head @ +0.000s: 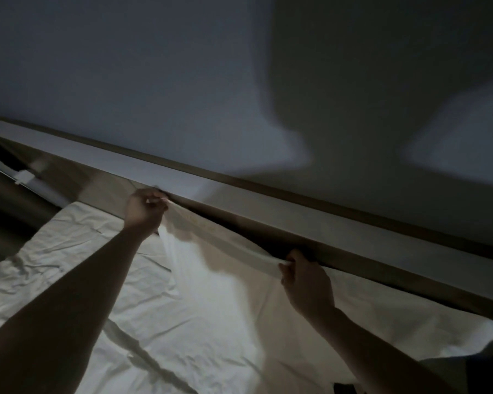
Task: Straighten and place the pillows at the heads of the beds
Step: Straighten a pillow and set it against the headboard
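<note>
Dim grey wall (182, 81) across the whole upper half, crossed by broad dark shadows. Below it, long wooden headboard ledge (353, 223) slanting down from upper left to lower right. Wrinkled white bed sheet (69, 265) over the lower left and centre, brightly lit in the middle. White pillow (228, 268) held up at the head of the bed, just beside the ledge, top edge stretched taut between the two hands, body hanging down toward the sheet. Bare forearms reaching in from the bottom corners. Left hand (143, 207) with fingers curled tight round the pillow's upper left corner, close against the ledge. Right hand (305, 282) pinching the upper right corner, thumb over the fabric edge. Small pale fitting (24, 177) at far left, too blurred to identify.
</note>
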The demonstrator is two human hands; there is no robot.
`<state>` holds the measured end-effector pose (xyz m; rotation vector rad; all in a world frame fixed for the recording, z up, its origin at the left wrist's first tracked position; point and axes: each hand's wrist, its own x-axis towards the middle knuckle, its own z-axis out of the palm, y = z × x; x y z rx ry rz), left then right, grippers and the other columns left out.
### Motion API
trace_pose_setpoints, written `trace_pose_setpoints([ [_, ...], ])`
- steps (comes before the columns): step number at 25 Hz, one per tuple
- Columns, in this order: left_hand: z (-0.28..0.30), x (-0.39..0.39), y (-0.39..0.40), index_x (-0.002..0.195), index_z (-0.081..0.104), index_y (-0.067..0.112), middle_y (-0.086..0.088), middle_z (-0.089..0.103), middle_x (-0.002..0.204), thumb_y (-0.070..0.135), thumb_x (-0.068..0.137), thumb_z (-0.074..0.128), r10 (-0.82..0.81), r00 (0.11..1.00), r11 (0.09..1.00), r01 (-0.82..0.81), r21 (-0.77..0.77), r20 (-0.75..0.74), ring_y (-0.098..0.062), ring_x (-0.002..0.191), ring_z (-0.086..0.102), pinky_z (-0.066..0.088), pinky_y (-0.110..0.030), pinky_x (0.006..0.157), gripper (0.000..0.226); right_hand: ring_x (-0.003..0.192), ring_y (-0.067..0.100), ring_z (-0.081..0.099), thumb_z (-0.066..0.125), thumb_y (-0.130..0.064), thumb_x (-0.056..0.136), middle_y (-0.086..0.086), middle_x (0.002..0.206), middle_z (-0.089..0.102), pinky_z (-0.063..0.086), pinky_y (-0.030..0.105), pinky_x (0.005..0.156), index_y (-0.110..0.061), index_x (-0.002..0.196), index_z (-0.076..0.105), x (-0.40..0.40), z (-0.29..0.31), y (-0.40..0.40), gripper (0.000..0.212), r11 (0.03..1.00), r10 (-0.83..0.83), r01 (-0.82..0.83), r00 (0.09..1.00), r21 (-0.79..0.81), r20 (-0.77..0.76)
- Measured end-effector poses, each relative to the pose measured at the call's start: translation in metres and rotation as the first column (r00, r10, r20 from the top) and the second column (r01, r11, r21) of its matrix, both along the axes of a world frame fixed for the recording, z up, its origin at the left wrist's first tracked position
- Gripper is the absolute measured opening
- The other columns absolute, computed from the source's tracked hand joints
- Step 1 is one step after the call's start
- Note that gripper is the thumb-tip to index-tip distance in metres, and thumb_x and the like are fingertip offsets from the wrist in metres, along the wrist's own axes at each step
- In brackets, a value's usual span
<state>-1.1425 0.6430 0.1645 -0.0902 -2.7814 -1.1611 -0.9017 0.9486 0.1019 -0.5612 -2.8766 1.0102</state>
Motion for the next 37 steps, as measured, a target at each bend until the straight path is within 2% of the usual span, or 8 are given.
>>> trace_pose_setpoints([
  [5,-0.022,0.002,0.015,0.089,0.072,0.006,-0.018,0.07,0.097,0.01,0.084,0.066,0.153,0.988,0.988,-0.153,-0.004,-0.017,-0.028,0.081,0.066,0.052,-0.029,0.073,0.008,0.08,0.021,0.071,0.052,-0.037,0.104,-0.002,0.085,0.073,0.055,0.037,0.07,-0.024,0.109,0.062,0.0,-0.013,0.003,0.017,0.997,-0.076,0.077,0.994,0.011,-0.078],
  [11,-0.052,0.063,0.031,0.155,0.026,0.01,-0.012,0.016,0.164,0.008,0.09,0.065,0.064,0.996,0.989,-0.071,0.126,0.061,-0.037,0.134,0.049,0.05,-0.046,0.107,0.077,0.141,0.006,0.046,0.063,-0.028,0.099,-0.011,0.155,0.046,0.043,0.024,0.114,-0.023,0.154,0.039,0.046,-0.034,0.007,0.061,0.99,0.128,-0.134,0.983,-0.044,-0.132],
  [14,-0.096,0.119,0.044,0.154,0.032,0.001,-0.027,0.025,0.16,0.018,0.087,0.075,0.104,0.987,0.992,-0.095,-0.077,0.124,-0.05,0.142,0.037,0.04,-0.058,0.115,0.081,0.149,0.011,0.035,0.067,-0.028,0.095,-0.007,0.162,0.037,0.041,0.031,0.118,-0.025,0.155,0.038,0.089,-0.047,0.028,0.067,0.981,0.192,-0.187,0.976,0.058,-0.105],
  [18,-0.128,0.154,0.066,0.157,0.032,0.013,-0.017,0.018,0.167,0.037,0.088,0.077,0.039,0.902,0.983,0.042,-0.177,0.429,-0.047,0.143,0.04,0.03,-0.055,0.122,0.087,0.153,0.021,0.029,0.07,-0.025,0.09,0.0,0.162,0.035,0.037,0.047,0.121,-0.023,0.153,0.04,0.111,-0.063,0.07,0.069,0.964,0.166,-0.165,0.986,0.207,0.012],
  [22,-0.126,0.145,0.068,0.159,0.03,0.023,-0.013,0.014,0.169,0.04,0.088,0.076,-0.009,0.882,0.971,0.121,-0.207,0.471,-0.048,0.138,0.048,0.037,-0.054,0.118,0.086,0.154,0.021,0.026,0.064,-0.027,0.091,-0.001,0.163,0.031,0.035,0.046,0.122,-0.024,0.157,0.031,0.117,-0.064,0.094,0.074,0.938,0.19,-0.205,0.978,0.28,0.081],
  [27,-0.11,0.177,0.053,0.15,0.048,0.014,-0.012,0.044,0.157,0.026,0.088,0.079,-0.166,0.867,0.931,0.295,-0.216,0.47,-0.033,0.142,0.049,0.042,-0.043,0.116,0.07,0.155,0.022,0.025,0.069,-0.027,0.091,0.001,0.164,0.032,0.035,0.047,0.123,-0.023,0.153,0.038,0.139,-0.061,0.084,0.07,0.965,0.13,-0.144,0.988,0.22,0.08],
  [31,-0.101,0.249,0.037,0.15,0.049,0.024,-0.002,0.033,0.165,0.036,0.091,0.071,-0.357,0.716,0.706,0.627,-0.328,0.601,-0.023,0.142,0.05,0.038,-0.032,0.117,0.064,0.153,0.021,0.029,0.065,-0.034,0.094,0.001,0.162,0.037,0.031,0.041,0.125,-0.022,0.15,0.045,0.169,-0.058,0.078,0.06,0.978,0.108,-0.141,0.972,0.151,0.209],
  [37,-0.055,0.389,0.005,0.128,0.054,0.05,0.019,0.043,0.152,0.036,0.092,0.072,-0.367,0.788,0.876,0.471,-0.101,0.494,-0.007,0.133,0.053,0.045,-0.028,0.108,0.044,0.139,0.012,0.046,0.066,-0.033,0.097,-0.011,0.145,0.05,0.04,0.026,0.11,-0.031,0.139,0.056,0.244,-0.001,0.036,0.043,0.964,0.091,-0.035,0.975,-0.265,0.203],
])
